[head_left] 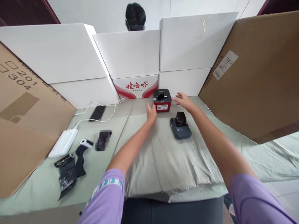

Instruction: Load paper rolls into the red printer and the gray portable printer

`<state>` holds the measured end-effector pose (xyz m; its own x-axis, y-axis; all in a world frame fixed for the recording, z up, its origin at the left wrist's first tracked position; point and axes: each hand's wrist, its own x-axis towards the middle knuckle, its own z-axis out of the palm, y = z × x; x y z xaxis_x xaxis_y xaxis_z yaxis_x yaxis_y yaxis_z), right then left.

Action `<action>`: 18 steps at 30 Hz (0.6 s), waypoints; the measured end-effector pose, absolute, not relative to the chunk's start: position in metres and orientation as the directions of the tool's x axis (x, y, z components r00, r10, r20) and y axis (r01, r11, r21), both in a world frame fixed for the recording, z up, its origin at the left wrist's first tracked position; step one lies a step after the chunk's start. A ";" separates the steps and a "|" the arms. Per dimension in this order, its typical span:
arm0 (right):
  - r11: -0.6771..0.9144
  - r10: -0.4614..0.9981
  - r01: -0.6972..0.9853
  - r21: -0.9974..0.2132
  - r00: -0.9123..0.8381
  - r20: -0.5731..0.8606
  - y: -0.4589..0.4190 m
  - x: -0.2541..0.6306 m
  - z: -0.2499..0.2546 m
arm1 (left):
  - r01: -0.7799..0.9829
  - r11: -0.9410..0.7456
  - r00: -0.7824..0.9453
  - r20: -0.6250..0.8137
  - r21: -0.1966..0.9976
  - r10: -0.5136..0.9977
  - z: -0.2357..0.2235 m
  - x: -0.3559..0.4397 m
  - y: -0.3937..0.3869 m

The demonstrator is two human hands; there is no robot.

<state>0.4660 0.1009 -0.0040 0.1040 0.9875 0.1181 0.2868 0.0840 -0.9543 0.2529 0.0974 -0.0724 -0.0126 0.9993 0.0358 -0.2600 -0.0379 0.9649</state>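
Observation:
A small red and black box-shaped device [162,106] stands against the white boxes at the back of the table. A dark piece sticks up from the slot in its top, and a white label is on its front. My left hand [152,113] is at its left side with fingers stretched out; I cannot tell if it touches. On the other side, my right hand [183,101] hovers just right of the device, open, fingers apart. Below it lies a dark blue-grey portable printer [181,132] with a curled dark strip [181,119] rising from its top.
At left lie a white power bank [63,143] with a white cable, a black phone [97,113], a blurred-out dark item [103,140] and two partly unrolled dark rolls [80,160]. Cardboard panels [259,74] flank the table. A person's head [135,15] shows behind the white boxes [130,54].

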 end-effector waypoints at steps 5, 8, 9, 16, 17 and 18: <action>0.028 0.950 0.091 -0.995 0.306 0.055 0.009 0.492 -0.060 | 0.256 -0.213 0.279 0.139 0.943 0.950 -0.103 0.257 0.005; 0.014 0.945 0.121 -0.993 0.322 0.053 -0.029 0.481 -0.087 | 0.407 -0.328 0.503 0.091 0.852 0.860 -0.104 0.269 -0.020; 0.035 0.937 0.146 -0.989 0.339 0.083 -0.036 0.476 -0.091 | 0.435 -0.359 0.536 0.082 0.826 0.840 -0.103 0.272 -0.023; 0.102 0.936 0.123 -0.987 0.325 0.137 -0.051 0.419 -0.069 | 0.410 -0.439 0.543 0.172 0.799 0.822 -0.089 0.230 -0.034; 0.097 0.947 0.098 -0.991 0.298 0.122 -0.056 0.405 -0.064 | 0.400 -0.442 0.524 0.195 0.803 0.829 -0.087 0.214 -0.039; 0.086 0.958 0.073 -0.994 0.267 0.102 -0.061 0.389 -0.061 | 0.395 -0.445 0.502 0.217 0.803 0.837 -0.086 0.196 -0.045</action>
